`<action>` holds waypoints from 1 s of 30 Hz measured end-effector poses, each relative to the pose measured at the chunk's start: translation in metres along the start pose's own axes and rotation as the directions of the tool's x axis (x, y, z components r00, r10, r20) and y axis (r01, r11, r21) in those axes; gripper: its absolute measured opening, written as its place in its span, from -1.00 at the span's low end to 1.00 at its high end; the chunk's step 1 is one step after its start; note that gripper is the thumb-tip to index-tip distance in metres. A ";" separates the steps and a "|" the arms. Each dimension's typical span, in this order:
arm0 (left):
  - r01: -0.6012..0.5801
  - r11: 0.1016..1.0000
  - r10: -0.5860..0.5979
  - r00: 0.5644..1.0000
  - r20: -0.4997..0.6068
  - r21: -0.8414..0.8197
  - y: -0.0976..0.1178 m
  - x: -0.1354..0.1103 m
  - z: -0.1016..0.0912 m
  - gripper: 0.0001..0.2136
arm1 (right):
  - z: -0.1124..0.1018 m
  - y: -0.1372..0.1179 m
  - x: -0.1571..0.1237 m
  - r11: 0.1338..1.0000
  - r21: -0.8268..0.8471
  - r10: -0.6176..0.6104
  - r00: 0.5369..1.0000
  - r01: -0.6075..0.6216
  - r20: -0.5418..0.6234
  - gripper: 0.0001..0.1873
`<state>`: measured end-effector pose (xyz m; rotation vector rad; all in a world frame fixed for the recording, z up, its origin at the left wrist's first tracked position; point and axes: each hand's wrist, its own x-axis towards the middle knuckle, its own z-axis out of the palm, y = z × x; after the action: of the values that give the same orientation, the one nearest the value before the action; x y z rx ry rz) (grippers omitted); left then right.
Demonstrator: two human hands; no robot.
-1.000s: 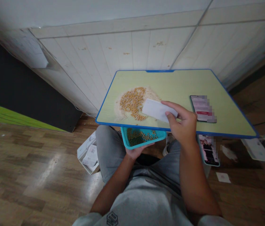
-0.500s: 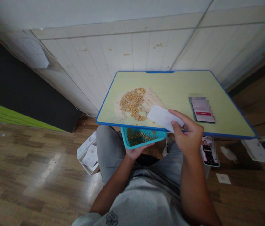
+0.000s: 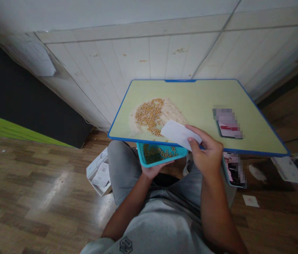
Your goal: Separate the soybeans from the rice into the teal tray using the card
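My right hand (image 3: 207,152) pinches a white card (image 3: 179,133) between thumb and fingers, its far end beside a pile of yellow soybeans (image 3: 149,114). Pale grains like rice (image 3: 172,112) lie around and to the right of the beans on the green table top (image 3: 201,95) with a blue rim. Below the table's near edge, my left hand (image 3: 152,171) supports a turquoise plastic basket (image 3: 149,164) from underneath. Soybeans lie inside the basket. The table edge hides its back side, and most of my left fingers are under it.
A phone (image 3: 226,125) lies on the table's right part. Another phone (image 3: 233,169) is below the table's near edge, by my right leg. An open white box (image 3: 99,174) with papers stands on the floor at left. A panelled wall (image 3: 133,60) rises behind the table.
My right hand and the white card have moved a little to the left, closer to the soybeans. The basket and my left hand have stayed in place.
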<state>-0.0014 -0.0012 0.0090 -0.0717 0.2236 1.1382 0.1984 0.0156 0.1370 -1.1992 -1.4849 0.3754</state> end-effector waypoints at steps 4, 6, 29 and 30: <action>0.010 1.000 -0.010 1.000 -0.012 -0.002 0.000 0.001 -0.001 -0.16 | 0.004 -0.001 0.000 1.000 0.014 -0.005 1.000 0.005 0.015 -0.65; 0.007 1.000 -0.007 1.000 -0.026 -0.001 0.000 0.001 -0.001 -0.17 | 0.005 -0.001 0.000 1.000 0.016 -0.006 1.000 0.006 0.027 -0.64; -0.058 0.998 0.058 0.998 -0.001 0.019 0.000 0.001 -0.005 -0.25 | 0.028 -0.021 0.016 0.972 0.157 -0.204 0.956 0.172 0.213 -0.58; -0.063 0.998 0.063 0.998 -0.006 0.021 0.000 0.001 -0.004 -0.25 | 0.028 -0.021 0.016 0.971 0.160 -0.210 0.954 0.177 0.214 -0.57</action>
<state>-0.0012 -0.0011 0.0044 -0.0509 0.2452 1.1982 0.1669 0.0302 0.1534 -0.9119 -1.7302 0.4883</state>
